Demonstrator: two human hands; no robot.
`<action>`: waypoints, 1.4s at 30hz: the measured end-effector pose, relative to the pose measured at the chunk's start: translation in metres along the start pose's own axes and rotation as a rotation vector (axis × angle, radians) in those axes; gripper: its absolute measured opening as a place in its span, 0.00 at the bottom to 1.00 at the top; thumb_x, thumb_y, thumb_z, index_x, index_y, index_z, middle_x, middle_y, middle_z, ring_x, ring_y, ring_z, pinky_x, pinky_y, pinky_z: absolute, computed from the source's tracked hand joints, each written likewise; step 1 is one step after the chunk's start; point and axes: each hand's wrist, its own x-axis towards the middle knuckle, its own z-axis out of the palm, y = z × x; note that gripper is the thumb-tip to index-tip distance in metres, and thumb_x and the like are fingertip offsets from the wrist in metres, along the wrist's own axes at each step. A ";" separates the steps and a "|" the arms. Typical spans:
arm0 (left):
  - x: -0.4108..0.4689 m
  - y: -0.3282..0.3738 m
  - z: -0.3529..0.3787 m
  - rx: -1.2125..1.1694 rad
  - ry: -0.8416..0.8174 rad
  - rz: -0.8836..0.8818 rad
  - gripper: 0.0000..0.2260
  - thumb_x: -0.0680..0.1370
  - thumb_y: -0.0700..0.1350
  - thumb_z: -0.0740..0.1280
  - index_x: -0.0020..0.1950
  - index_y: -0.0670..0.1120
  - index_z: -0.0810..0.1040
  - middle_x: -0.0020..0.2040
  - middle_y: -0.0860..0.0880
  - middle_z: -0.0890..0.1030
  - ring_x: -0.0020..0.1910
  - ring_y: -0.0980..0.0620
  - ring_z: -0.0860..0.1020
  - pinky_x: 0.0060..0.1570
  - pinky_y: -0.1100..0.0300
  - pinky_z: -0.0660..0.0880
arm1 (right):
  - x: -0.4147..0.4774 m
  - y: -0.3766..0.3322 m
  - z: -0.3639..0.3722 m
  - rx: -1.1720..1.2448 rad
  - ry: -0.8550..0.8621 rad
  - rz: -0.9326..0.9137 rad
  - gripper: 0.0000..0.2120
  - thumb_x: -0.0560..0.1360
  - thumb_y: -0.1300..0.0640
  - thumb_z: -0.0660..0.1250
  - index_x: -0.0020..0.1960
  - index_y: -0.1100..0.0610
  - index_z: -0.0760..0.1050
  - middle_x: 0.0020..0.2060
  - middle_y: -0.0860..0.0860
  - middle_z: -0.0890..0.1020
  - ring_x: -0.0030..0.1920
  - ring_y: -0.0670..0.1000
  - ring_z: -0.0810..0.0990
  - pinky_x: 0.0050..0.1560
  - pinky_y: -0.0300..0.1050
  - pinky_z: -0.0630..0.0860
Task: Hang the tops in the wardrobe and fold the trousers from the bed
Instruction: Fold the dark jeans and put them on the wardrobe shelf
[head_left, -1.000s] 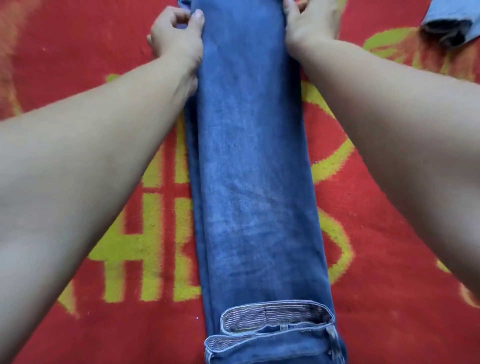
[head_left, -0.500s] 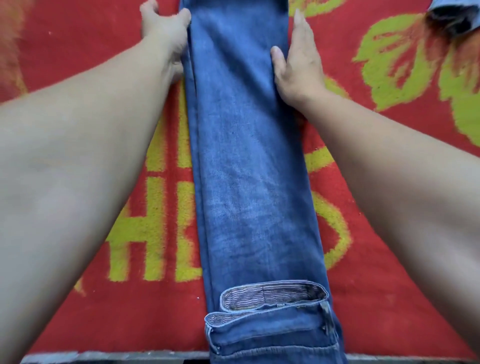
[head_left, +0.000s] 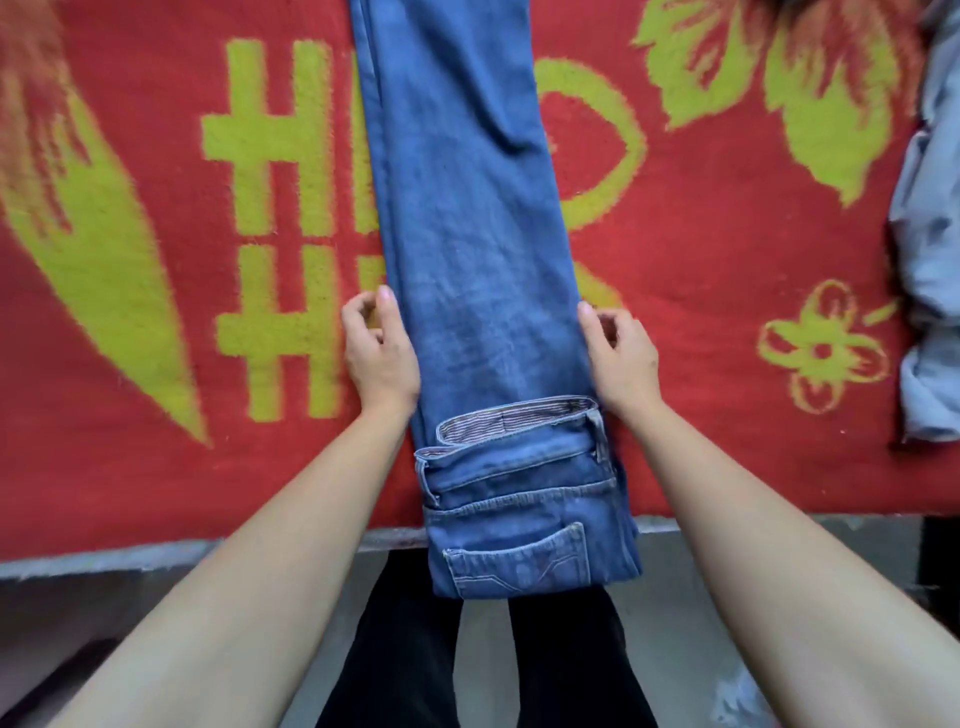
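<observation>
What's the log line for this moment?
jeans: flat on blanket | left hand: touches left edge | right hand: touches right edge

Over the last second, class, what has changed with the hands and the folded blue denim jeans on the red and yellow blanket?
Both hands slid back along the folded blue denim jeans towards the waistband; the left hand and right hand now flank them, thumbs at the edges. The jeans stayed flat on the red and yellow blanket.

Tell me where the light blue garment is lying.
In the head view, the light blue garment lies crumpled at the far right edge of the red blanket, apart from the jeans.
</observation>
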 end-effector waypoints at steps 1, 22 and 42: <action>-0.016 -0.010 -0.008 0.027 -0.001 -0.024 0.13 0.83 0.52 0.60 0.54 0.43 0.74 0.38 0.54 0.74 0.35 0.67 0.73 0.39 0.69 0.66 | -0.022 0.016 -0.002 0.010 -0.058 0.083 0.17 0.80 0.38 0.60 0.43 0.49 0.75 0.44 0.50 0.80 0.49 0.51 0.77 0.53 0.46 0.70; -0.211 -0.086 -0.093 -0.126 -0.571 -0.490 0.20 0.74 0.53 0.71 0.63 0.45 0.79 0.57 0.47 0.84 0.53 0.49 0.83 0.57 0.54 0.77 | -0.188 0.117 -0.054 0.318 -0.492 0.302 0.29 0.66 0.32 0.74 0.55 0.54 0.82 0.49 0.48 0.87 0.47 0.48 0.86 0.47 0.45 0.82; -0.029 0.131 -0.088 -0.247 -0.495 -0.477 0.19 0.78 0.56 0.60 0.63 0.47 0.73 0.56 0.44 0.75 0.51 0.42 0.80 0.35 0.55 0.80 | -0.040 -0.100 -0.128 0.547 -0.398 0.348 0.27 0.76 0.31 0.56 0.56 0.52 0.74 0.39 0.54 0.85 0.26 0.48 0.77 0.25 0.34 0.68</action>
